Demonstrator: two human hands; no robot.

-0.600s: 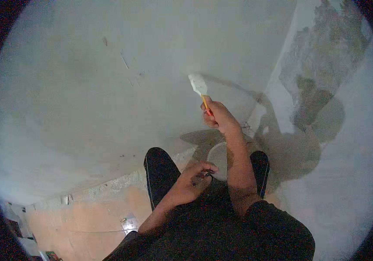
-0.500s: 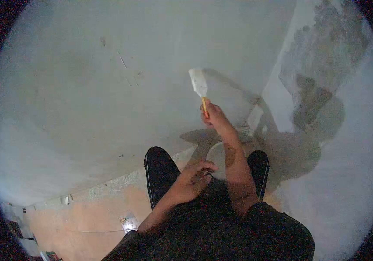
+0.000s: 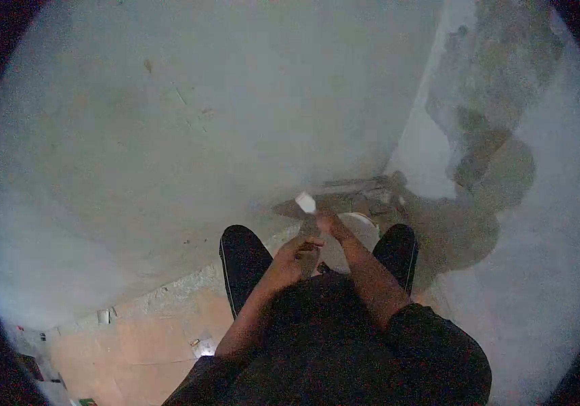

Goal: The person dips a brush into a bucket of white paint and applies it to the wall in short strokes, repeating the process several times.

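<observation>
My right hand (image 3: 330, 225) is closed around the handle of a putty knife with a whitish blade (image 3: 306, 202), held low in front of me between my knees. Just beside it, to the left and nearer my body, my left hand (image 3: 296, 260) has its fingers curled. A dim grey shape lies by those fingers; what they hold, if anything, I cannot make out. Under my hands, between my legs, stands a round container with a pale rim (image 3: 367, 218), partly hidden by my right forearm.
A pale plastered wall (image 3: 249, 115) rises ahead, meeting another wall with a darker grey patch (image 3: 506, 81) at the right. My shadow falls across the corner. Orange-brown floor (image 3: 147, 331) shows at the lower left, with crumbs along the wall's foot and a small bright object (image 3: 203, 348).
My right hand has come down from the wall with the putty knife, toward the container and my left hand. The left hand has shifted slightly left and up.
</observation>
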